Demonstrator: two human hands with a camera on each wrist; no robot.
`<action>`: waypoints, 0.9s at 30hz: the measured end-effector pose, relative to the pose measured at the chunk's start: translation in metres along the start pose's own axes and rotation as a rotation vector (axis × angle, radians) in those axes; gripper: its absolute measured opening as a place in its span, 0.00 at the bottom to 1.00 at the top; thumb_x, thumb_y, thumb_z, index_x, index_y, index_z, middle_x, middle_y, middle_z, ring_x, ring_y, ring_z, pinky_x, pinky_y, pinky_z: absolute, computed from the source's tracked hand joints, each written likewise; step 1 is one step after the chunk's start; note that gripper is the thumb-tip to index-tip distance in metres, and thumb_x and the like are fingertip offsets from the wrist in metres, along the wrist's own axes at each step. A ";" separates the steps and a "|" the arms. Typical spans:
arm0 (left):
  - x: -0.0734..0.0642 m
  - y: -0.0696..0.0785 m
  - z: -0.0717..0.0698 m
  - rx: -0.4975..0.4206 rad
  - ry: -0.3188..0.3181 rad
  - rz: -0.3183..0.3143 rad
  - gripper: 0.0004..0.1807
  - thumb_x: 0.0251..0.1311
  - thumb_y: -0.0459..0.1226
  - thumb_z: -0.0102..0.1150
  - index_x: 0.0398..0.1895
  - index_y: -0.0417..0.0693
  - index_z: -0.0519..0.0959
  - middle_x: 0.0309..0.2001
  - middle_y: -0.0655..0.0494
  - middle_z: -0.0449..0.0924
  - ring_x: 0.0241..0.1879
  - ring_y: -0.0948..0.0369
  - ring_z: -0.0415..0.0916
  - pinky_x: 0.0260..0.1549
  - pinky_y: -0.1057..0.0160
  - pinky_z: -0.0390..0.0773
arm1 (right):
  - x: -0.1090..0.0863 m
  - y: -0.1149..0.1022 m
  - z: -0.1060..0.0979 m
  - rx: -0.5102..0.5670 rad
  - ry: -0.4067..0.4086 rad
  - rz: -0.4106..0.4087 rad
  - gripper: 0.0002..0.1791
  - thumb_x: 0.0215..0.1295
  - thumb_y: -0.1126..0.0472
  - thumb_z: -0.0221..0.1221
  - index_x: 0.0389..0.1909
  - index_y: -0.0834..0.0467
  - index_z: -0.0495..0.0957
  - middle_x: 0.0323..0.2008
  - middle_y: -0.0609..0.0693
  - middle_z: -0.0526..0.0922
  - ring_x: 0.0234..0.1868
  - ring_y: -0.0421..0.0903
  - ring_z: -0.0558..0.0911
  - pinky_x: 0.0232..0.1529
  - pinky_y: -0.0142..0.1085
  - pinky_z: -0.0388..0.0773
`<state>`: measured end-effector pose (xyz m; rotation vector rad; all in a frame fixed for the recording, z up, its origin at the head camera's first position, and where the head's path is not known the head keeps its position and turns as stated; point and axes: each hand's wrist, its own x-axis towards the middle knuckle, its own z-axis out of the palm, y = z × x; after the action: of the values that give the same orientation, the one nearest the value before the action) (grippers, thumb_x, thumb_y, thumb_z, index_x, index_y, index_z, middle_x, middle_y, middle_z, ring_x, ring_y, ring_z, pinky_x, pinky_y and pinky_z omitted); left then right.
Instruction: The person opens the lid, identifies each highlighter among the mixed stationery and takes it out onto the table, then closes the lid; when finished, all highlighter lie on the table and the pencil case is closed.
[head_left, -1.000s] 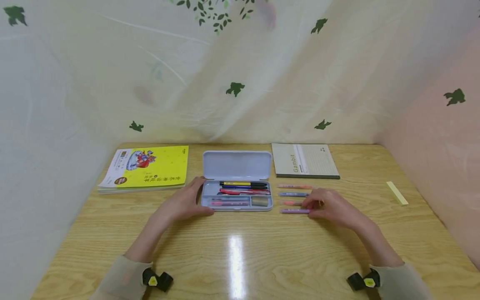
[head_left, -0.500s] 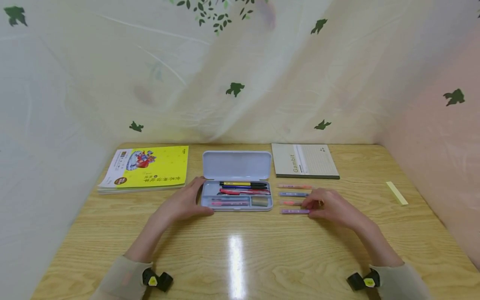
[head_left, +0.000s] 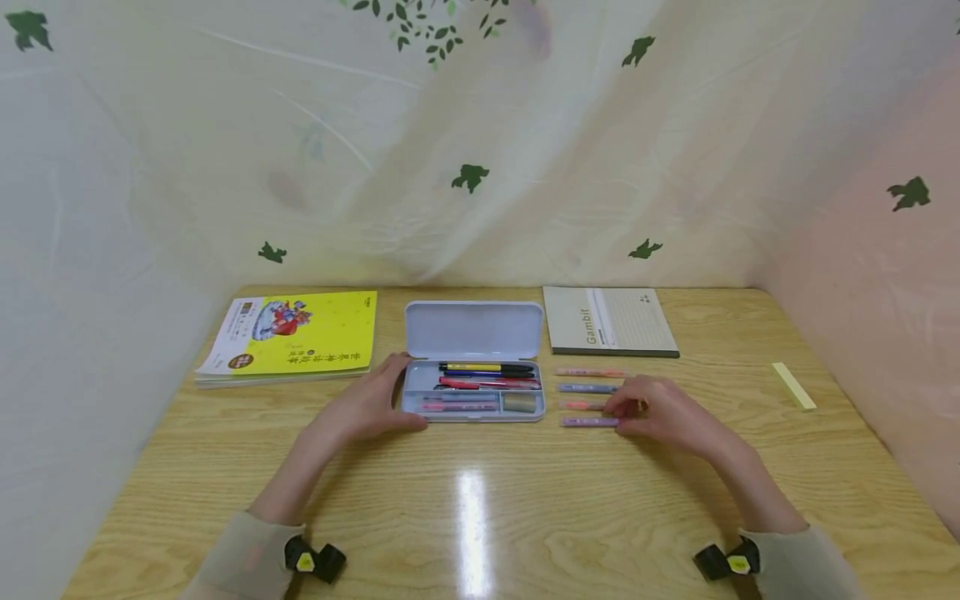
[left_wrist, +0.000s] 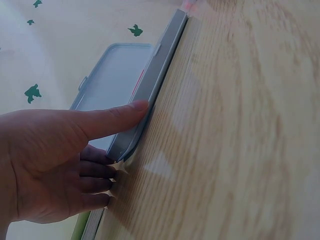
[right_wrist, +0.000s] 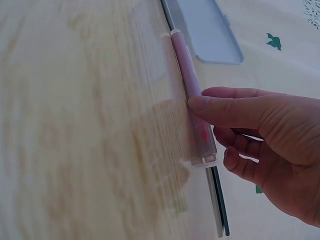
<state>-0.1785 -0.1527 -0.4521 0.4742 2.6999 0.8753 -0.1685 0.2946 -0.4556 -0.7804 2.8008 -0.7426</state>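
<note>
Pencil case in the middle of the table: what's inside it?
The case holds a yellow pen, a blue pen and at least one red pen; in its nearer part, a pink pen and a brownish block. Anything beneath these is covered.

Light-blue pencil case, lid open, compartments holding pens, purple marker lying flat to right of case, roughly parallel to case front edge, near end toward case

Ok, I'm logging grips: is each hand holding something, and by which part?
Left hand: pencil case, by its left end. Right hand: purple marker, apparently pinched toward its right end.
</note>
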 end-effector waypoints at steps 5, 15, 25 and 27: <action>0.000 0.001 0.000 0.000 -0.002 0.000 0.52 0.54 0.47 0.77 0.78 0.43 0.58 0.75 0.41 0.63 0.66 0.45 0.68 0.72 0.40 0.68 | 0.000 0.000 -0.001 -0.006 0.004 0.008 0.11 0.58 0.65 0.73 0.38 0.48 0.87 0.33 0.38 0.85 0.34 0.31 0.78 0.37 0.29 0.78; 0.000 0.000 0.000 -0.008 0.000 0.001 0.52 0.54 0.47 0.78 0.78 0.44 0.58 0.75 0.42 0.64 0.66 0.46 0.69 0.73 0.40 0.68 | -0.001 -0.003 -0.001 0.004 0.015 0.029 0.11 0.58 0.64 0.74 0.40 0.48 0.88 0.34 0.39 0.85 0.35 0.32 0.78 0.37 0.29 0.78; -0.001 -0.001 0.000 0.001 0.005 0.004 0.53 0.54 0.48 0.78 0.78 0.44 0.58 0.75 0.42 0.64 0.66 0.46 0.69 0.72 0.40 0.68 | -0.002 -0.003 -0.002 -0.004 0.017 0.018 0.11 0.57 0.61 0.75 0.41 0.48 0.88 0.35 0.39 0.85 0.36 0.34 0.78 0.38 0.31 0.78; 0.000 -0.001 0.000 0.002 0.005 0.003 0.53 0.54 0.48 0.78 0.78 0.44 0.58 0.75 0.42 0.64 0.66 0.46 0.69 0.72 0.40 0.68 | -0.002 -0.003 -0.002 -0.009 0.026 0.014 0.12 0.56 0.61 0.75 0.41 0.48 0.88 0.36 0.39 0.85 0.36 0.34 0.78 0.38 0.31 0.78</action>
<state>-0.1782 -0.1533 -0.4528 0.4776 2.7054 0.8765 -0.1660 0.2938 -0.4522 -0.7573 2.8316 -0.7429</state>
